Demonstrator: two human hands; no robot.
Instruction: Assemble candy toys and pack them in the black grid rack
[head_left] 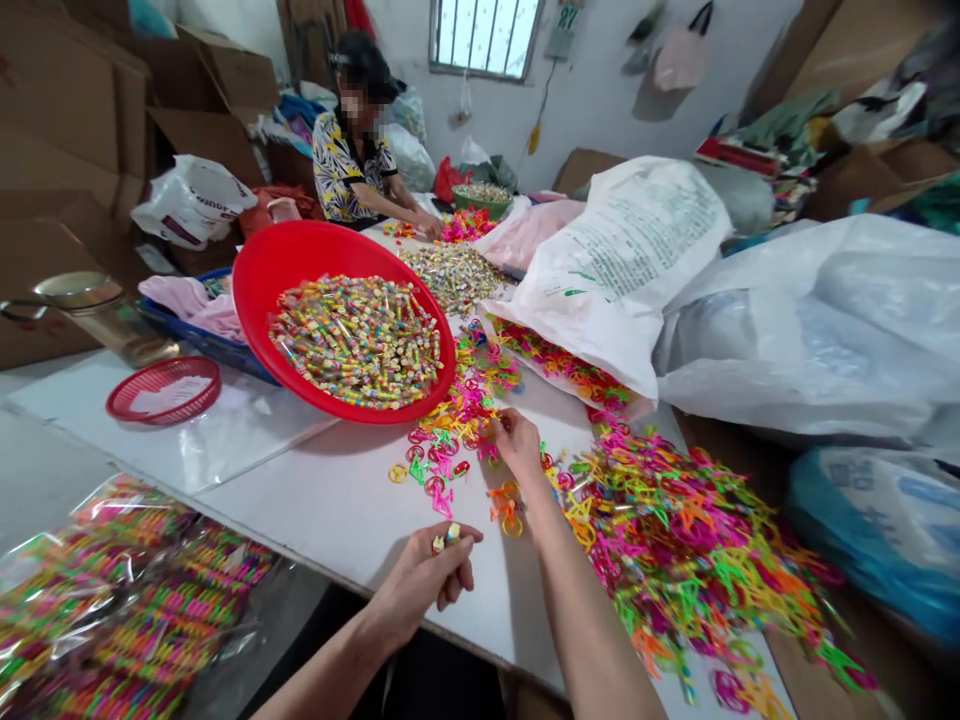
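Near the table's front edge, my left hand (pixel 435 570) is closed around a couple of small cream-tipped tubes (pixel 448 538). Farther forward, my right hand (pixel 517 440) has its fingers pinched together at the edge of a scatter of colourful plastic pieces (pixel 469 400); whatever is between its fingertips is too small to name. A tilted red basin (pixel 251 290) full of small candy-like tubes (pixel 360 340) stands beyond my left hand. To the right of my right forearm lies a large heap of bright plastic pieces (pixel 675 520).
A white sack (pixel 637 240) spills plastic pieces onto the white table (pixel 337 500). A small red basket (pixel 163 390) and a metal mug (pixel 97 310) stand at the left. Another person (pixel 352 150) works at the far end. Packed bags (pixel 142 620) lie lower left.
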